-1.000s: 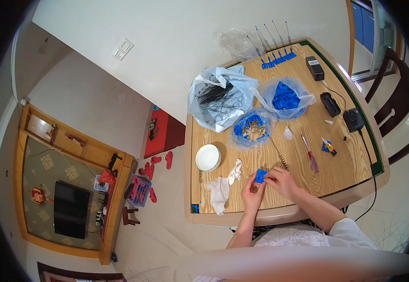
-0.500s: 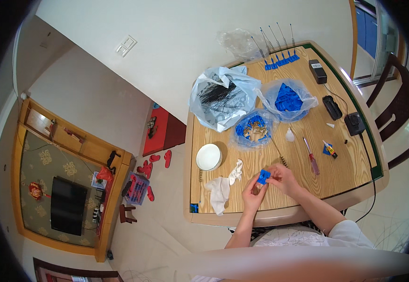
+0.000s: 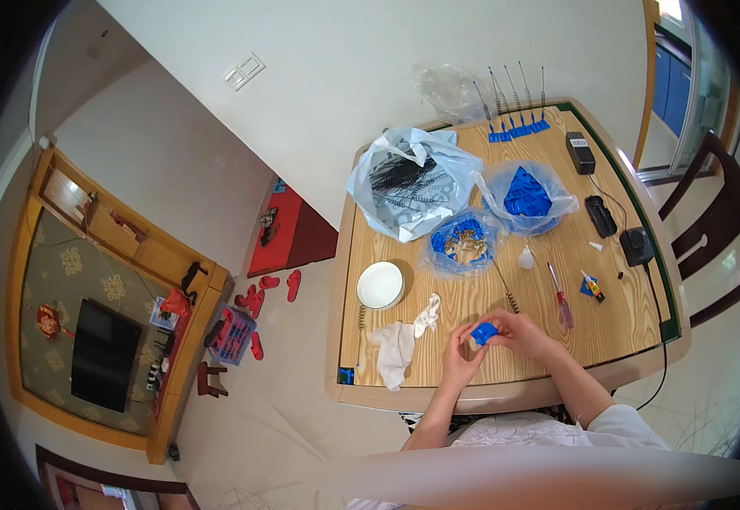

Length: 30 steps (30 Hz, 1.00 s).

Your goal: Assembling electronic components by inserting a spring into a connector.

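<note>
Near the table's front edge, my left hand (image 3: 458,361) and my right hand (image 3: 520,336) hold a small blue plastic part (image 3: 484,332) between their fingertips. Both hands are closed on it, and the fingers cover some of its sides. Just beyond my right hand lies a dark coil spring (image 3: 513,303) with a thin rod pointing away. To the left of my left hand are a crumpled white cloth (image 3: 394,353) and a twisted white tissue (image 3: 427,315). A screwdriver (image 3: 563,304) with a red handle lies to the right.
Beyond the hands stand a bag of brass-coloured and blue pieces (image 3: 462,262), a bag of blue parts (image 3: 548,223) and a bag of black springs (image 3: 417,223). Blue parts with upright springs (image 3: 519,130) line the far edge. A white bowl (image 3: 380,286), glue tube (image 3: 593,287) and charger (image 3: 638,246) lie around.
The blue part has turned in my fingers, and my right fingers now reach further over it. The whole view has shifted slightly; the things on the table stay in place.
</note>
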Tool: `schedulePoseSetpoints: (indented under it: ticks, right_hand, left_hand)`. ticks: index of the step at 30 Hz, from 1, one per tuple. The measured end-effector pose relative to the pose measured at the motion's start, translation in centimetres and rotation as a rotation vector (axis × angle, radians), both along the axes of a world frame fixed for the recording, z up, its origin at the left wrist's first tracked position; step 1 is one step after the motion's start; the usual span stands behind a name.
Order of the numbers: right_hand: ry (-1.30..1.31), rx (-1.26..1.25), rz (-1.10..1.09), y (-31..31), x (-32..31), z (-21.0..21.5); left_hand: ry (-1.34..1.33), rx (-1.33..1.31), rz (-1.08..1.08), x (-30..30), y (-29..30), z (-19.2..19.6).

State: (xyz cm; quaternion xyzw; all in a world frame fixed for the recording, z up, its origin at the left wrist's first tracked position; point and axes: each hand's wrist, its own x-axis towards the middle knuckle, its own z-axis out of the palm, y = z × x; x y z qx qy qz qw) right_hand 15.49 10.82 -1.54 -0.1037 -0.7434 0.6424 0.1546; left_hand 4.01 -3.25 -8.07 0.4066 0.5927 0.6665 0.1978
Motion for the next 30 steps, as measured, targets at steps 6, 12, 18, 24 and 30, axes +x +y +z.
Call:
schedulePoseSetpoints:
  ticks: [6, 12, 18, 24, 30]
  right_hand:
    - [-0.144, 0.119, -0.053, -0.4, 2.3, 0.5]
    - [-0.170, 0.129, -0.105, -1.3, 3.3, -2.1]
    - [-0.158, 0.152, -0.123, -1.4, 3.3, -2.2]
    - [-0.138, 0.186, -0.089, -1.4, 2.6, -2.3]
    - [-0.133, 0.094, -0.124, -2.6, 1.2, -3.3]
  left_hand:
    - [0.445, -0.208, 0.145, -2.4, -1.5, 1.4]
    - [0.688, -0.262, 0.129, -2.1, 0.6, 1.9]
    - [0.839, -0.241, 0.096, -2.1, 1.3, 1.6]
    - [0.922, -0.189, 0.048, -3.6, 1.3, 1.9]
    - [0.223, -0.323, 0.030, -3.1, 0.0, 0.7]
